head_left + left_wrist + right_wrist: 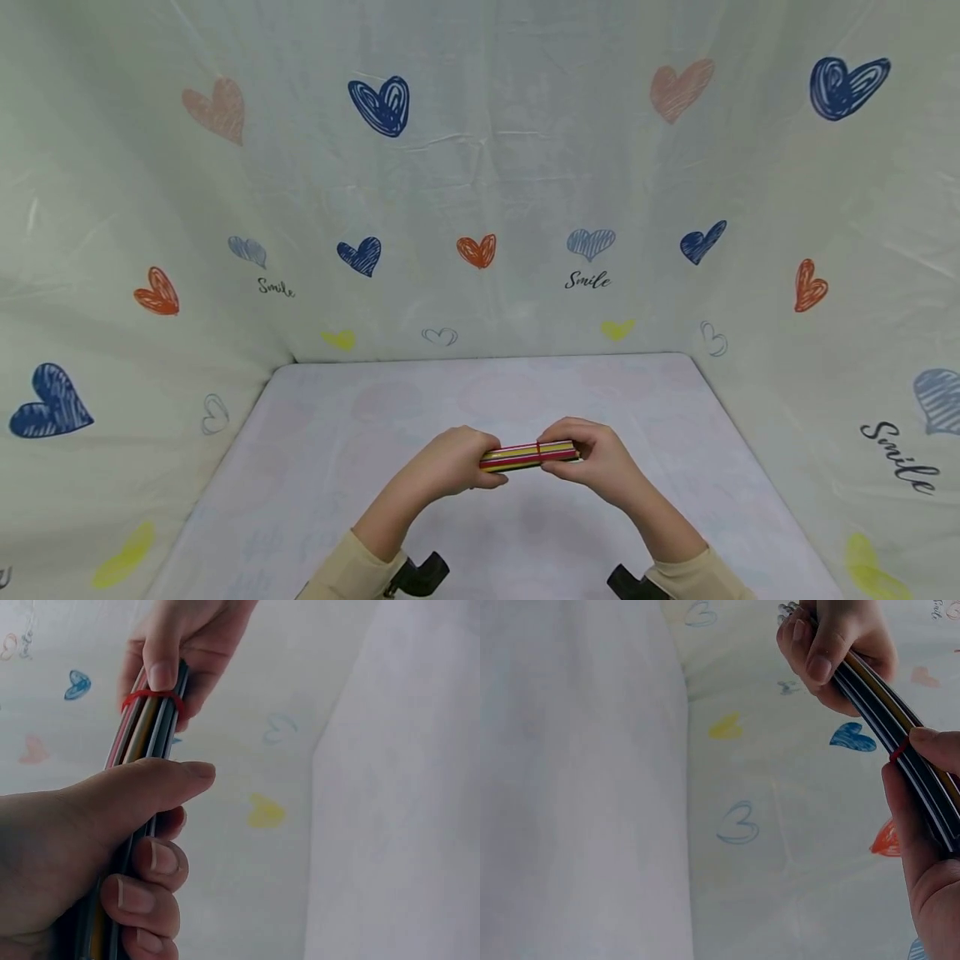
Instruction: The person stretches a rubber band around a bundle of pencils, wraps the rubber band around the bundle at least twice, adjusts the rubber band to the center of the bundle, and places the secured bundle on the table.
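Observation:
A bundle of striped pencils [516,456] in several colours is held level above the table, between both hands. My left hand [453,460] grips one end, its fingers curled round the shafts in the left wrist view, with the thumb laid along the top. A thin red rubber band [182,706] circles the pencils [142,735] towards the other end. There my right hand [596,457] pinches the bundle between thumb and fingers, right at the band. In the right wrist view, pencil ends [786,610] poke out past the left hand.
Beneath the hands lies a white tabletop [360,400]. A pale curtain [480,183] printed with hearts and the word Smile surrounds it at the back and sides. Dark wrist mounts [423,575] show below the beige sleeves [356,571].

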The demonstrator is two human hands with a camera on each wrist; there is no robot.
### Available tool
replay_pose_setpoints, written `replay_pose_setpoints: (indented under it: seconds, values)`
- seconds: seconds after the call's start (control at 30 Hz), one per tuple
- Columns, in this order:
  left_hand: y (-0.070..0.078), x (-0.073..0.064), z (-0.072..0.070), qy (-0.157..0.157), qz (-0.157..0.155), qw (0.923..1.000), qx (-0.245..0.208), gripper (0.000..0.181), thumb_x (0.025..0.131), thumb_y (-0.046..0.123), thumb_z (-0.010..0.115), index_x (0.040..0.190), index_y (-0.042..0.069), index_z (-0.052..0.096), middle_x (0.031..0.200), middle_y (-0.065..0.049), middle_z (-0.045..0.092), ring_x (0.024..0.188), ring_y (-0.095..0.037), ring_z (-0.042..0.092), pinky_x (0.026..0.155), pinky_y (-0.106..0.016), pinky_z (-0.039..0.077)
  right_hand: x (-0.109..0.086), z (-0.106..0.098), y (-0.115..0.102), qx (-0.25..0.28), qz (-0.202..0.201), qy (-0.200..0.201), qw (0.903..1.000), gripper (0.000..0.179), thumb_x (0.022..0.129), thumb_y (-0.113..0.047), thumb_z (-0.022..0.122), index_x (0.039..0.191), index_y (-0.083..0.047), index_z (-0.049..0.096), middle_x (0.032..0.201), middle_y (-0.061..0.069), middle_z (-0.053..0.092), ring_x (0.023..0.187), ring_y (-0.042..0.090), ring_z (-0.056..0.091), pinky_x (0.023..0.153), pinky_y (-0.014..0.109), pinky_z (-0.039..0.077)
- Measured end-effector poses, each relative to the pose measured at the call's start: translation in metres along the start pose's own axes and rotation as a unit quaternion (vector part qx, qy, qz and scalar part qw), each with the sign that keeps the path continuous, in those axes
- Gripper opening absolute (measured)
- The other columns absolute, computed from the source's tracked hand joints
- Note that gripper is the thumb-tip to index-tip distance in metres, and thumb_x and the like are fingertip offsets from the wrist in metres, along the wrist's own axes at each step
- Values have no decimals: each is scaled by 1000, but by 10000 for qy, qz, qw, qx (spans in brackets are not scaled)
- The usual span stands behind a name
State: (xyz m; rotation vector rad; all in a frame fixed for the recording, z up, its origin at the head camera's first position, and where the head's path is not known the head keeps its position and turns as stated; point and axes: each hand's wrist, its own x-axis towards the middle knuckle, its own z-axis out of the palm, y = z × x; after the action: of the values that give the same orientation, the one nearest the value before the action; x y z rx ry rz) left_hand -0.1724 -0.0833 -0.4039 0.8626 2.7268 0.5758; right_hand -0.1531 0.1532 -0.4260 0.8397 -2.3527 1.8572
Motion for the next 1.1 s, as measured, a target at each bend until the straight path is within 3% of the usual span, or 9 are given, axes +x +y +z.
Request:
replay_pose_setpoints:
  seconds: [0.23, 0.53, 0.73, 0.93, 1.1]
  values:
    - [5, 3, 0, -81, 104, 9999, 4, 20, 83, 29, 79, 78, 18, 63, 61, 12, 53, 52, -5, 47, 51, -23, 40, 1, 4, -1, -213, 246, 40, 9995, 28, 76, -14, 85, 101, -10, 74, 101, 4, 69, 85, 16, 64, 66, 31, 54]
    - [9, 5, 5, -47, 98, 9992, 395, 21, 83, 30, 79, 78, 18, 63, 60, 13, 52, 51, -4, 47, 50, -22, 40, 0, 11, -3, -6, 1217, 147, 9925, 31, 73, -13, 86, 102, -8, 76, 101, 7, 70, 82, 18, 66, 65, 31, 55]
    - [6, 5, 9, -2, 175, 9975, 689, 25, 79, 37, 81, 87, 19, 65, 64, 15, 53, 54, -3, 49, 53, -23, 40, -4, 10, 1, -165, 1385, 236, 9900, 33, 72, -14, 87, 102, -8, 77, 101, 9, 71, 83, 20, 67, 66, 30, 55]
    - [-3, 2, 7, 362, 368, 9948, 878, 39, 74, 48, 83, 100, 24, 67, 70, 18, 56, 59, -1, 49, 55, -24, 40, -5, 7, 7, -111, 1650, 440, 9852, 37, 69, -16, 89, 103, -6, 77, 103, 11, 71, 88, 23, 66, 68, 30, 55]
    - [-18, -4, 2, 740, 373, 9960, 331, 40, 71, 44, 85, 101, 24, 68, 75, 19, 59, 63, 0, 50, 59, -24, 42, -4, 4, 10, -120, 1764, 707, 9817, 38, 67, -16, 90, 102, -7, 77, 104, 11, 71, 89, 22, 66, 69, 30, 55]
